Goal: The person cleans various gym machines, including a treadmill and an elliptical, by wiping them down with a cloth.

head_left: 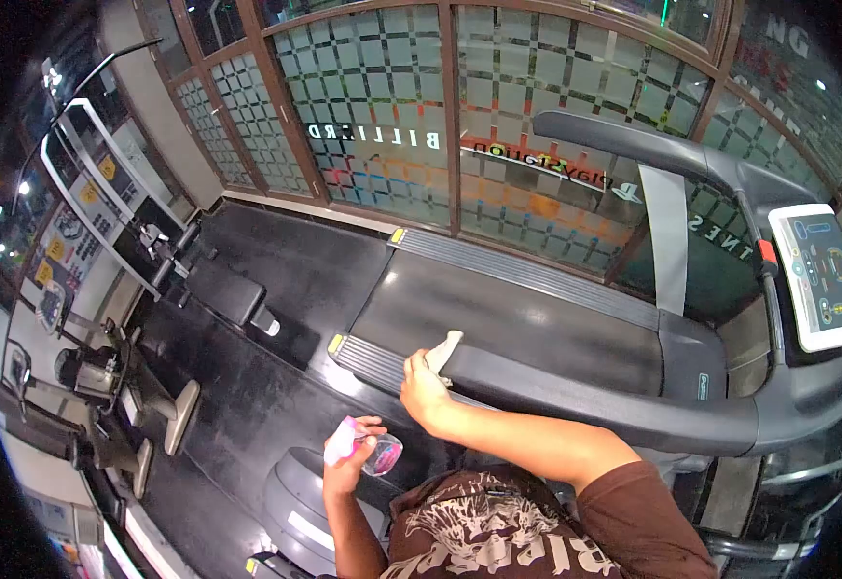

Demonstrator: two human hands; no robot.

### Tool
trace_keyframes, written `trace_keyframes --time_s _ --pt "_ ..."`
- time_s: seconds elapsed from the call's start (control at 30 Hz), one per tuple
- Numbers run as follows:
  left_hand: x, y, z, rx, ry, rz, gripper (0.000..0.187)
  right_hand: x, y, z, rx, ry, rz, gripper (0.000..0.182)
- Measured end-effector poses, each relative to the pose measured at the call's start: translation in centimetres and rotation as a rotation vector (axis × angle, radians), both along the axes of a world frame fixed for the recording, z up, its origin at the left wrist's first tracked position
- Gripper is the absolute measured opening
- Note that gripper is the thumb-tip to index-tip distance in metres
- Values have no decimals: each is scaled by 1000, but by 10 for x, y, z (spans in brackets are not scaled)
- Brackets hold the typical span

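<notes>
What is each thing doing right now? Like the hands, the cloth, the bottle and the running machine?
Right hand: pressing the cloth onto the treadmill's side rail.
Cloth: bunched under the fingers.
Left hand: gripping the spray bottle.
Spray bottle: held off the floor.
Treadmill: belt empty.
Console screen: lit.

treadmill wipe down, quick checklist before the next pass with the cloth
1. Cloth in right hand: ok, gripped and pressed on the treadmill's side rail.
2. Spray bottle in left hand: ok, held clear of the rail.
3. Belt free of objects: ok.
4. Belt stopped: cannot tell.
5. Console screen: lit, so power seems on; not ok for wiping the belt.
6. Fluid left in bottle: cannot tell.
</notes>
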State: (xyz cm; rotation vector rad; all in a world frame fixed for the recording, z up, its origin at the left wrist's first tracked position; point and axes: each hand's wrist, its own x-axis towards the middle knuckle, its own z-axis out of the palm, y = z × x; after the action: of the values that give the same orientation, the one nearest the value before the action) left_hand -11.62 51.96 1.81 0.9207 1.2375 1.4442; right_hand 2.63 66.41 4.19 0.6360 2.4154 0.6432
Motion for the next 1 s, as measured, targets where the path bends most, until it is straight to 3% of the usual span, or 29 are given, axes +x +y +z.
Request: trace_keyframes --time_s 0.17,0.4,0.6,0.83,1.0 --pt "1 4 -2 7 -20 -16 15 31 -13 -10 184 213 203 38" --pt "-4 13 3 -16 74 -85 15 75 -33 7 19 567 235 38" --pt "-8 24 -9 -10 33 -125 15 160 -55 36 -16 728 254 26" --pt "-5 31 -6 16 -55 -178 15 204 -86 86 -229 728 -73 17" --pt "-4 38 -2 51 -32 -248 15 189 -88 96 -146 978 -163 31"
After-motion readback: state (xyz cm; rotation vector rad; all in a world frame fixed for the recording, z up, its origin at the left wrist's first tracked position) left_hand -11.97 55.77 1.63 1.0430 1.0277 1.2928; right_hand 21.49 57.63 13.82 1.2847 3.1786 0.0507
